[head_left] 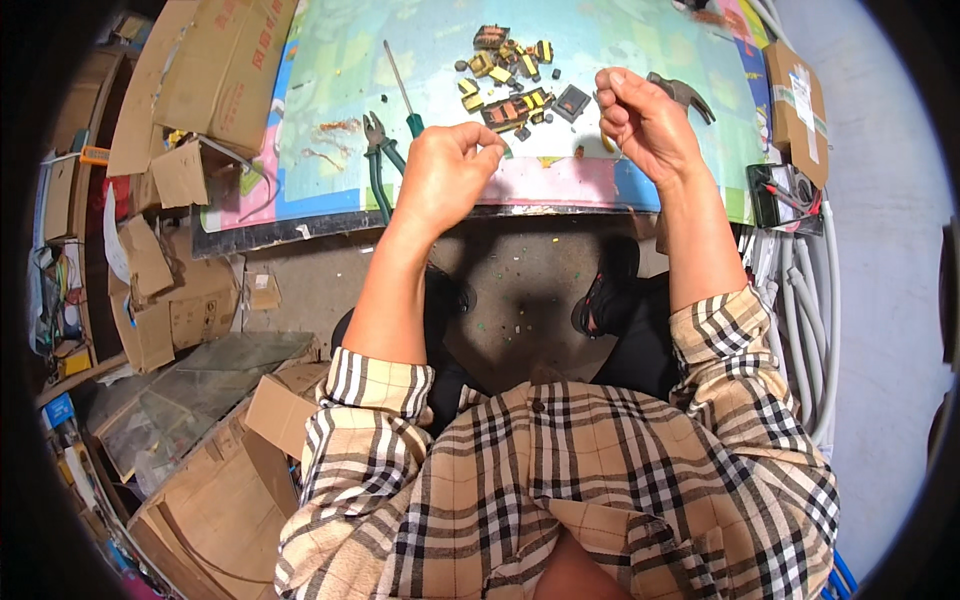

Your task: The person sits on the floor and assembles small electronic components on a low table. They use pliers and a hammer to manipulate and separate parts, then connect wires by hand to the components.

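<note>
My left hand is raised over the near edge of the table, thumb and fingertips pinched together; I cannot make out what they hold. Level with it, my right hand has its fingers curled and its thumb against the index finger, their contents too small to tell. Behind the right hand a claw hammer shows its dark head, the rest mostly covered. Yellow and black electrical parts lie in a loose pile beyond my hands, beside a dark square piece. Green-handled cutting pliers and a screwdriver lie by my left hand.
Copper-coloured wire scraps lie on the patterned tabletop, left of the pliers. Cardboard boxes crowd the left side. A meter with red leads and a carton sit at the right edge, above grey pipes.
</note>
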Available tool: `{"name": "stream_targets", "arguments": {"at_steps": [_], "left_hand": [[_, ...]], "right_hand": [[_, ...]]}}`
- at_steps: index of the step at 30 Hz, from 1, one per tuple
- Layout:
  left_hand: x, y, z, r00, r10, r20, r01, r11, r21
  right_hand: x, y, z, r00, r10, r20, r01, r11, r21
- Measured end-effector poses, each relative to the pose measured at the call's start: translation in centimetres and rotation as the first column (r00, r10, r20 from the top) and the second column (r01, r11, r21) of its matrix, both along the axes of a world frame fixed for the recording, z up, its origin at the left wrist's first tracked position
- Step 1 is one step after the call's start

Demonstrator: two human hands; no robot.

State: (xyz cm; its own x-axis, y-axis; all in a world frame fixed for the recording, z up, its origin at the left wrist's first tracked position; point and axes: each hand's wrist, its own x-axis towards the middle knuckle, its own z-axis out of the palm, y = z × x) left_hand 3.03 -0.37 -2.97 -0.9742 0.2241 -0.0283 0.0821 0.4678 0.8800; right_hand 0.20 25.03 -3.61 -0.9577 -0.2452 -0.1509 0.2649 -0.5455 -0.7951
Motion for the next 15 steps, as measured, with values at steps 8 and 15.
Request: {"name": "stream_targets", "arguments": {"at_steps": [8, 15], "left_hand": [[0.0, -1.0, 1.5, 0.982, -0.094, 0.161, 0.102, 0.994, -0.04], [-0.2, -0.9, 2.1, 0.947, 0.003, 0.321, -0.096, 0.957, 0.275]], "right_hand": [[0.1, 0.1, 0.0, 0.999, 0.031, -0.006, -0.031, 1.0, -0.001], [-0.5, 0.1, -0.3, 0.999, 0.02, 0.043, -0.011, 0.98, -0.201]]}}
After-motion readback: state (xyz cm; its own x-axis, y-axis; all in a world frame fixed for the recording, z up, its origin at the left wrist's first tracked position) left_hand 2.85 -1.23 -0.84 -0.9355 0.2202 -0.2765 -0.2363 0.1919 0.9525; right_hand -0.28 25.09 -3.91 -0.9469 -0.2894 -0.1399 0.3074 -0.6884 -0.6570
